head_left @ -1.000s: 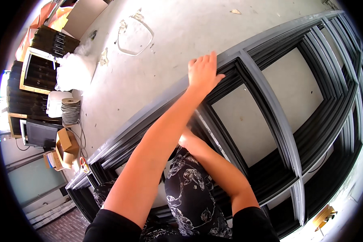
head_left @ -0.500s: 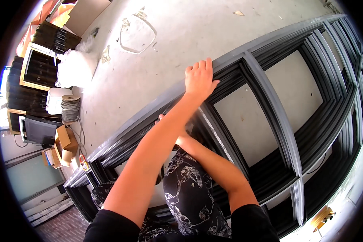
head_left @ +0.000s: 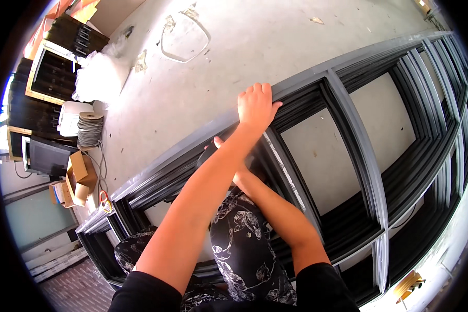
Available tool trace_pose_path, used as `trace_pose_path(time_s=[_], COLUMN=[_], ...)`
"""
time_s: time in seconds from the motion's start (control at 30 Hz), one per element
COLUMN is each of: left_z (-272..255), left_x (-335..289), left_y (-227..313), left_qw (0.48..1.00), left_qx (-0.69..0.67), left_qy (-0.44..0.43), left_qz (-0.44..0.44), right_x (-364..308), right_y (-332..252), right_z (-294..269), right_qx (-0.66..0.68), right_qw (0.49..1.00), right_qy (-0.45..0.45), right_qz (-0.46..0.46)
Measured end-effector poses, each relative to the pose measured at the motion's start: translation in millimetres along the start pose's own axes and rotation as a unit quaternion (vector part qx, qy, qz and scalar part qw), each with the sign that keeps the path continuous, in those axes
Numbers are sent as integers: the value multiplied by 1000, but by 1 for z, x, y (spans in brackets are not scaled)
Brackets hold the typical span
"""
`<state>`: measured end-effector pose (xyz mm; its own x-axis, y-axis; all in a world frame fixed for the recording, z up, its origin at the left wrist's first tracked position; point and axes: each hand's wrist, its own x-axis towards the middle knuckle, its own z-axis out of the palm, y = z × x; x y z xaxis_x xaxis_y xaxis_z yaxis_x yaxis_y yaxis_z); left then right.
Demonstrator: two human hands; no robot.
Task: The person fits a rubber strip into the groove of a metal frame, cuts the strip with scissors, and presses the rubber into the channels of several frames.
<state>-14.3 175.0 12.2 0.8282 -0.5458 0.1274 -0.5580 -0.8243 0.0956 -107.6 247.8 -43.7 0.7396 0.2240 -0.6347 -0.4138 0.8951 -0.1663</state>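
A stack of grey and black metal window frames (head_left: 352, 117) lies before me, reaching from the lower left to the far right. My left hand (head_left: 256, 106) rests on the far rail of the top frame, fingers curled over its outer edge and thumb out to the right. My right arm crosses beneath my left forearm, so my right hand (head_left: 240, 171) is mostly hidden. One fingertip shows beyond the forearm, beside a dark object (head_left: 207, 155) that I cannot make out. My knee in patterned black trousers (head_left: 244, 229) is against the stack.
Left on the floor are a cable spool (head_left: 90, 130), an open cardboard box (head_left: 81, 177) and a white plastic bag (head_left: 103, 78). Scissors (head_left: 105, 201) lie by the frames' left corner. A pale loop of strip (head_left: 184, 58) lies on the far floor; a yellow object (head_left: 408, 286) is at lower right.
My view has shifted slightly. The left hand keeps its place on the rail. By the right hand, the dark object now shows more past my left forearm.
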Motion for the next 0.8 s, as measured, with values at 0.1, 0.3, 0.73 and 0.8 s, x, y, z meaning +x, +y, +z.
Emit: trace_pose_path(time_s=[0.1,0.3,0.73,0.8], left_z=[-1,0,-9,-5], left_x=[-23,-41,-69,-68], left_y=[-17,-36,-58,-58], left_qw=[1000,999,993,993], left_qx=[-12,-40,-76,-71], left_qy=[-2,19,61,76], left_qz=[-18,-27,-61,-59], right_x=[4,25,32,37], right_y=[6,22,45,49], right_z=[-7,-27,-36,-38], right_qx=[-85,-60,-135,-125], right_qw=[991,975,987,989], right_qy=[21,-79,-66,-54], right_qz=[-102,-201,-46,-58])
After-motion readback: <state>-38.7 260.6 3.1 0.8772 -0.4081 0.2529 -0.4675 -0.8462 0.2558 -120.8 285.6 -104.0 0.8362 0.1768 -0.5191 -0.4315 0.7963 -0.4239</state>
